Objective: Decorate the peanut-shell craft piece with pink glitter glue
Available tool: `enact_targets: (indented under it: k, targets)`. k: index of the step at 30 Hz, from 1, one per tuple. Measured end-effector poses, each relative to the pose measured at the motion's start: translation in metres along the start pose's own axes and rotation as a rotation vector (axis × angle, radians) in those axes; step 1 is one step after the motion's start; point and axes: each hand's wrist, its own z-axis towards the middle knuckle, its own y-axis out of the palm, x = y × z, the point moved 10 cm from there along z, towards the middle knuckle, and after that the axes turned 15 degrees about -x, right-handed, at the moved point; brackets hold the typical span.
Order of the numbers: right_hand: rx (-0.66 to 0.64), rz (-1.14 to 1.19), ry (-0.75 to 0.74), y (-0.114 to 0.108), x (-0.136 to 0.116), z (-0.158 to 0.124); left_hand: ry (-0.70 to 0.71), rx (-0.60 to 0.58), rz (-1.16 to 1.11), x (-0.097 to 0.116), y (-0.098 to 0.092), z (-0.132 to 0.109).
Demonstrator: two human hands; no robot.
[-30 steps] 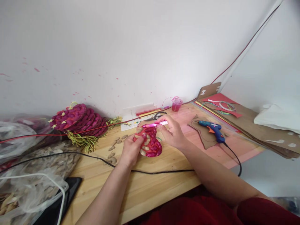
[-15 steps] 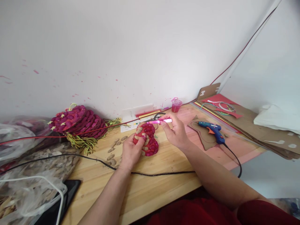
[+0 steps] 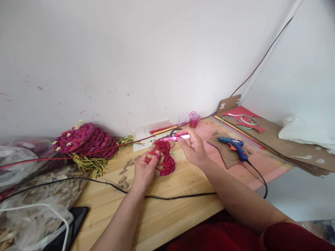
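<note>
My left hand [image 3: 145, 170] grips the left edge of a red craft piece [image 3: 168, 165] covered with peanuts, thumb on top. The peanuts along its far and right sides are wet magenta; those near my thumb are still tan. My right hand [image 3: 194, 149] pinches a paintbrush [image 3: 171, 138] with a white handle end and a pink-stained front. Its tip lies at the far edge of the piece; whether it touches, I cannot tell. Several loose peanuts [image 3: 122, 180] lie on the wooden table left of my left hand.
A cup of magenta paint [image 3: 194, 120] stands by the wall. A blue glue gun [image 3: 237, 145] rests on cardboard at right. Magenta peanut discs [image 3: 98, 141] with yellow tassels are stacked at left, near a plastic bag of peanuts [image 3: 62, 181]. A black cord [image 3: 180, 197] crosses the table.
The view has shifted slightly. The brush tip has moved a little to the left along the far edge of the craft piece. Both hands keep their holds.
</note>
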Motion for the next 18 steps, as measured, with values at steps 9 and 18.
enact_targets:
  k: [9,18]
  targets:
    - [0.030,-0.028,-0.022,0.0004,-0.0012,-0.0013,0.022,-0.007,0.016,-0.0008,-0.0030,0.0017]
    - [0.004,-0.044,0.001,0.0018,0.0014,-0.0002,0.022,0.006,0.040,0.0007,-0.0045,0.0009]
